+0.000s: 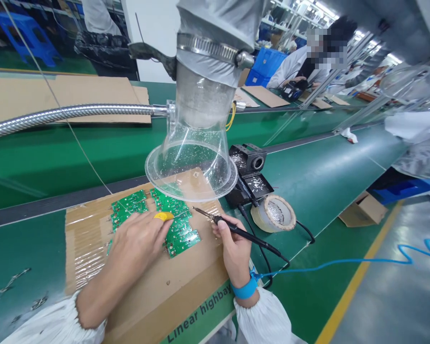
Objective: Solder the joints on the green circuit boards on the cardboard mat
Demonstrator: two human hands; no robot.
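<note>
My right hand (pixel 235 246) is wrapped round a black soldering iron (pixel 236 229), its bare metal tip pointing left just above the cardboard. Over the green circuit boards (pixel 181 234) is my left hand (pixel 139 239), with a yellow finger cot (pixel 164 216) on one finger. Thumb and finger are pinched on a thin solder wire (pixel 82 150), which runs down from the upper left; a short end shows past the fingertip. The iron's tip is apart from the boards. My left hand hides part of the rows of boards, which lie on a cardboard sheet (pixel 197 267).
A clear fume hood (pixel 191 177) hangs low over the boards, with a metal hose (pixel 75 113) at its left. To the right stand an iron holder (pixel 249 162) and a round pot (pixel 272 215) with solder bits. A blue cord (pixel 326 265) trails from my wrist strap. Co-workers sit beyond.
</note>
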